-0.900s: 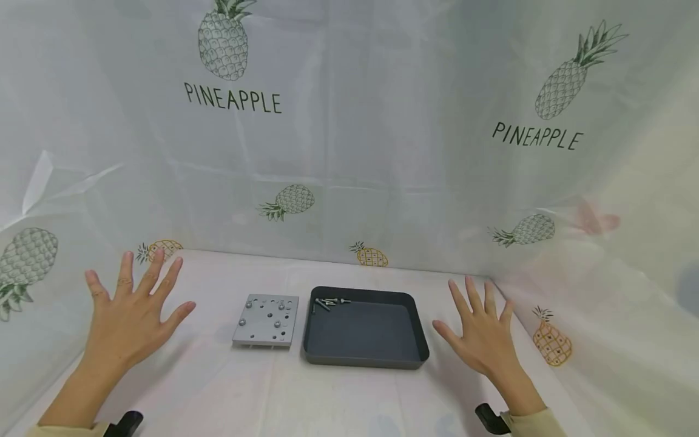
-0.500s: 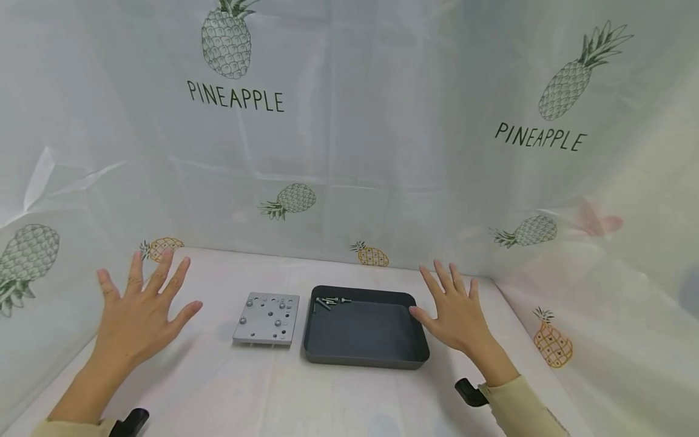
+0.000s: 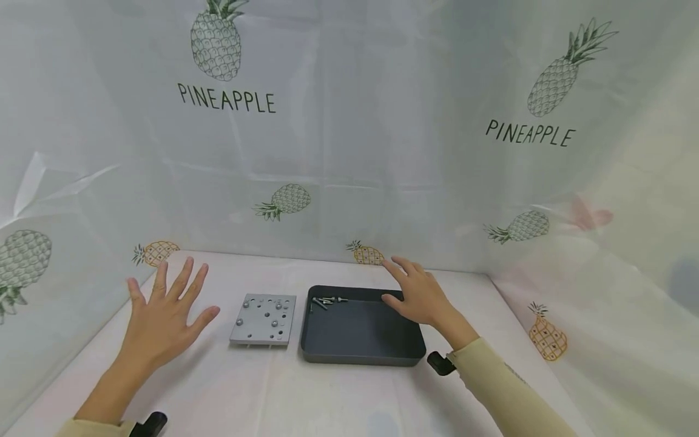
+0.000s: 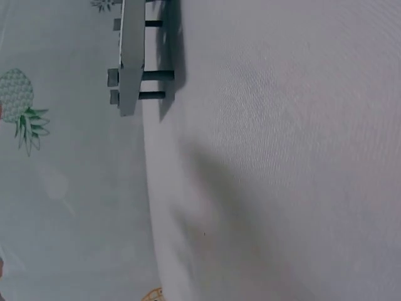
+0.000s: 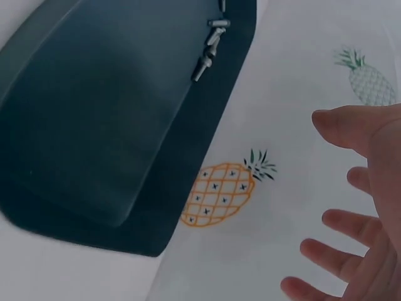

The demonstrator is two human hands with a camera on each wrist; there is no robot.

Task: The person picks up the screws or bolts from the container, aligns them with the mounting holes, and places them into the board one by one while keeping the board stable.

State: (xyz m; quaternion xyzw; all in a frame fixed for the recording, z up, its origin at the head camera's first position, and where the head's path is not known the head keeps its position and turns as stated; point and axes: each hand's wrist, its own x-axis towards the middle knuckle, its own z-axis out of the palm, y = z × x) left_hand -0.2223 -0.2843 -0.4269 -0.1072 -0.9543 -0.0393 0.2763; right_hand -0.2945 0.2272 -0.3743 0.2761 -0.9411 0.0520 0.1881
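Observation:
My right hand (image 3: 420,297) hangs over the right back part of a dark grey tray (image 3: 349,340), fingers loosely extended and holding nothing. In the right wrist view its thumb and fingertips (image 5: 344,226) point towards the tray, apart from one another. Several metal screws (image 3: 320,304) lie in the tray's back left corner. Left of the tray, a square grey metal plate (image 3: 256,318) with many holes carries several bolts (image 4: 156,75), whose shanks poke out below it. My left hand (image 3: 164,331) is held spread and bare, left of the plate, touching nothing.
A white cloth (image 3: 327,394) covers the table. Behind it rises a pale curtain (image 3: 371,139) printed with pineapples, which also closes in both sides. Black wrist devices (image 3: 440,364) sit at both cuffs.
My right hand has moved left from beside the tray to above it, its fingers drawing closer together. My left hand has shifted right, nearer the plate. Plate, tray and screws stay put.

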